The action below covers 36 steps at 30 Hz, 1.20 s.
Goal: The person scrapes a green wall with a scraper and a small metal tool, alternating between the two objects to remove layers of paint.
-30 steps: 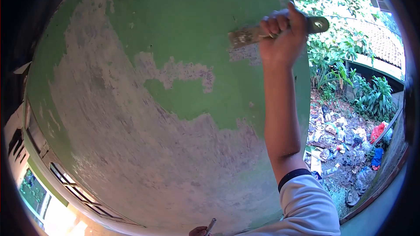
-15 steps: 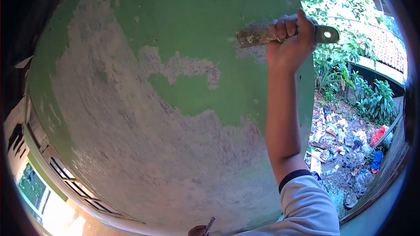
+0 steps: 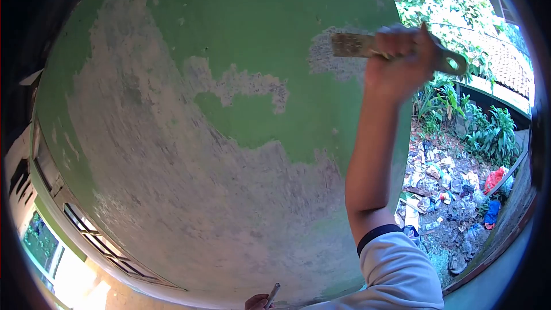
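Raised at the upper right, my right hand (image 3: 400,60) is wrapped round a wide scraper (image 3: 351,45). Its worn blade points left, over a bare grey patch (image 3: 324,57) in the green wall (image 3: 258,11), and its handle end with a hole sticks out to the right. The hand is slightly blurred. At the bottom edge, my left hand (image 3: 256,302) is partly visible, its fingers round a thin metallic rod-like tool (image 3: 274,294). A large scraped grey area (image 3: 189,183) covers the wall's left and lower parts.
Beyond the wall's right edge are leafy plants (image 3: 493,132), a tiled roof (image 3: 502,51) and ground strewn with litter (image 3: 447,183), including a red bag (image 3: 495,179) and a blue one (image 3: 492,213). A framed window (image 3: 100,241) lies at the lower left.
My right hand and the scraper have moved right, uncovering more of the grey patch. The handle end now tilts slightly downward. My left hand has hardly moved.
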### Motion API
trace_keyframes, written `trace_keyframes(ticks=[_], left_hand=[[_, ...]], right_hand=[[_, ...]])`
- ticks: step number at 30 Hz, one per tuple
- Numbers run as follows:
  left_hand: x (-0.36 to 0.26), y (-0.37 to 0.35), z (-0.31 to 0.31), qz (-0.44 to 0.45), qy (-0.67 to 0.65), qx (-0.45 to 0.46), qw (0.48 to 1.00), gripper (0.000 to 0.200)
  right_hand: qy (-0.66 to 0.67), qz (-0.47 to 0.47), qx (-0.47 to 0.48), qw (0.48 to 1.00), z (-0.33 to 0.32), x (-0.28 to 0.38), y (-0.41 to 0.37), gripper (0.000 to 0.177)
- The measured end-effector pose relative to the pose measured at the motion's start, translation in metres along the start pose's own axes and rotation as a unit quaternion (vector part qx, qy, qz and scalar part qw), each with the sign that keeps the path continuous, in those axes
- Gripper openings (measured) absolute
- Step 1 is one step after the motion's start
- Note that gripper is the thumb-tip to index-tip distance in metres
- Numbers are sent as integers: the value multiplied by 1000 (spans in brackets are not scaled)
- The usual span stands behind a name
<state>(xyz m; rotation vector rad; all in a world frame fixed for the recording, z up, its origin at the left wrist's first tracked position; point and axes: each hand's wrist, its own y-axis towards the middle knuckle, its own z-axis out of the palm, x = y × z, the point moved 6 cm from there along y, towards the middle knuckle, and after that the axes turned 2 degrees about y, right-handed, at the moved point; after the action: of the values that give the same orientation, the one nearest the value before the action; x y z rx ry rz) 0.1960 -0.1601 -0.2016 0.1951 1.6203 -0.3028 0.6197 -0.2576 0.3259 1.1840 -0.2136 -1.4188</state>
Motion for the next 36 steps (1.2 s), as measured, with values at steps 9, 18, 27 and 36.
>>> trace_keyframes(ticks=[9, 18, 27, 36], left_hand=[[-5, -8, -1, 12, 39, -24, 999, 34], [21, -4, -8, -7, -3, -26, 1000, 23], [33, -2, 0, -49, -93, 24, 994, 28], [42, 11, 4, 47, 2, 74, 996, 32]], right_hand=[[-3, 17, -23, 1000, -2, -17, 3, 23], [-18, -7, -29, 999, -4, -8, 5, 21], [7, 51, -62, 997, -6, -18, -8, 24], [-100, 460, 150, 870, -29, -1, -228, 20]])
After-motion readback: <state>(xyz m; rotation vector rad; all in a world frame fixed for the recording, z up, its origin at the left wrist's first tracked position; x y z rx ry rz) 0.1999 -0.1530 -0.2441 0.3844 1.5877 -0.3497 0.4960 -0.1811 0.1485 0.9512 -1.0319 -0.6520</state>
